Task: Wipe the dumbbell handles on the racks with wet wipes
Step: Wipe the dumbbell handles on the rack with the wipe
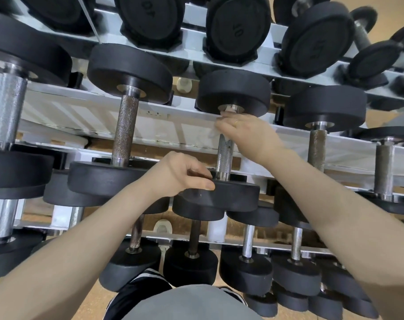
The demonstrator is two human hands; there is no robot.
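A black dumbbell with a knurled steel handle (224, 155) lies on the middle shelf of the white rack (85, 112). My right hand (244, 132) is wrapped around the far end of that handle, pressing a white wet wipe (216, 132) against it just below the far weight head (234, 93). My left hand (182, 174) grips the edge of the near weight head (226, 195) of the same dumbbell, thumb on top, fingers curled over the rim.
More black dumbbells fill the shelf: one with a darker handle (124, 130) to the left, a large one (8, 112) at far left, others (317, 148) to the right. Smaller dumbbells (191, 262) sit on the lower tier and big ones (238, 28) above. Cork-coloured floor below.
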